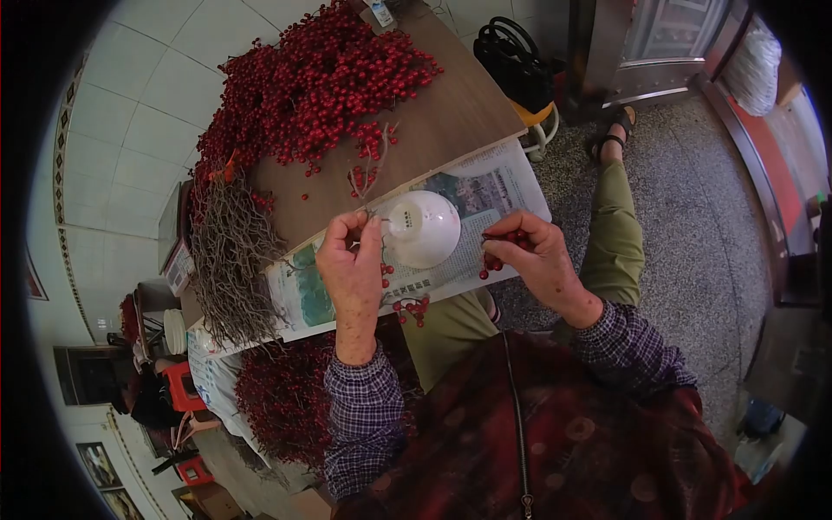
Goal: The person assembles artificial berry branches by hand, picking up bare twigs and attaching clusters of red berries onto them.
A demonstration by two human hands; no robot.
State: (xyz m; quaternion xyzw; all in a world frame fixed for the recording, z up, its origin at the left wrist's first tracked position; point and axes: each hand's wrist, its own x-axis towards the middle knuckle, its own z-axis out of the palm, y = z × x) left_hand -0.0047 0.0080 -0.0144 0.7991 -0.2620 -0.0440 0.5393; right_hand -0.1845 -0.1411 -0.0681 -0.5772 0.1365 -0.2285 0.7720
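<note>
My left hand [351,269] is closed, thumb and forefinger pinching a thin stem [384,220] beside the white bowl. Red berries [411,308] hang along and below that palm; whether they join the pinched stem is hidden. The white bowl [426,229] rests upside down on the newspaper [485,198], its marked base facing up. To the right of the bowl, my right hand [544,264] is closed on a small red berry sprig [492,260], with berries showing between and under the fingers.
A large heap of red berry sprigs [303,95] covers the far side of the brown table [451,113]. A bundle of bare brown twigs [227,251] lies at the left edge. More berry branches [282,399] stand below the table. A black bag [513,69] sits beyond the right corner.
</note>
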